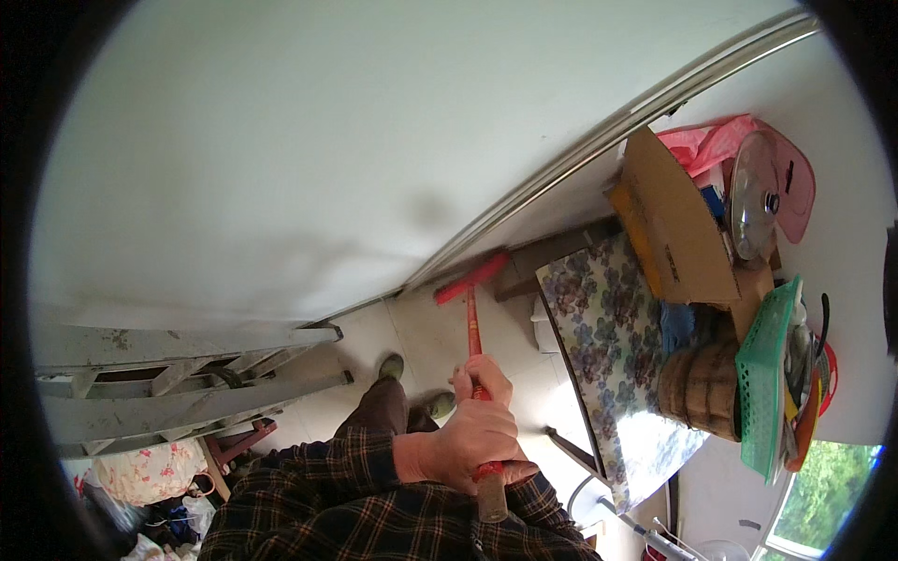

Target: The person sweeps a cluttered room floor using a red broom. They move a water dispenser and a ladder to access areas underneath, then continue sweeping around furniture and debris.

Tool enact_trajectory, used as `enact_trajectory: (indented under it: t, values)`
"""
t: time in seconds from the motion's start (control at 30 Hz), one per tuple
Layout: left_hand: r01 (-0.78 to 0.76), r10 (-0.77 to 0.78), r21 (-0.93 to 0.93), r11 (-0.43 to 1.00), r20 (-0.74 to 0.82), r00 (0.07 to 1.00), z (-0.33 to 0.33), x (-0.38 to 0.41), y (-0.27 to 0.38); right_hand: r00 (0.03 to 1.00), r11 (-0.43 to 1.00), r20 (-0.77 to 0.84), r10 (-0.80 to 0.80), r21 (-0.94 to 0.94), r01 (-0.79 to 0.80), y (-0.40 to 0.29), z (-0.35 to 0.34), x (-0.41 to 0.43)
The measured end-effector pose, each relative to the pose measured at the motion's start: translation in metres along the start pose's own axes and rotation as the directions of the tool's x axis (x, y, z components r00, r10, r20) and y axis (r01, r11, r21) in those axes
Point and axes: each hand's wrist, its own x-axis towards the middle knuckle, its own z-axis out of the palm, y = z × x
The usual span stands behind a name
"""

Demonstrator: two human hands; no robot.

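My left hand (463, 442) is closed round the lower part of a red-covered handle, near its bare, worn end. Farther up the same handle, my right hand (484, 379) is closed round it too. The long-handled tool (472, 319) points away from me and ends in a red crosswise head (471, 278), which looks like a broom or brush head. That head lies near the foot of the white wall (280, 175), over the tiled floor; whether it touches either cannot be told.
A metal ladder (189, 350) leans at the left, above a floral cloth bundle (151, 470). On the right, a table with a flowered cover (596, 329) stands near a cardboard box (673, 224), a wooden bucket (701, 389) and a green plastic basket (765, 382). My shoes (391, 366) are on the floor.
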Motion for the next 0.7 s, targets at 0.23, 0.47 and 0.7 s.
enact_trajectory:
  t: [0.23, 0.47, 0.7]
  values:
    - [-0.016, 0.012, 0.011, 1.0, 0.306, 0.952, -0.013, 0.005, -0.047, 0.975, 0.997, -0.211, 0.071, -0.01, -0.074, 0.05, 0.006, 0.018]
    - [0.168, -0.181, 0.068, 0.983, 0.31, 0.933, -0.016, -0.01, -0.069, 0.956, 0.994, -0.283, 0.078, -0.046, -0.095, 0.078, 0.02, 0.02]
    - [0.207, -0.245, 0.144, 0.968, 0.336, 0.909, -0.005, -0.012, -0.032, 0.973, 0.985, -0.201, 0.118, 0.148, -0.089, 0.073, 0.023, -0.006]
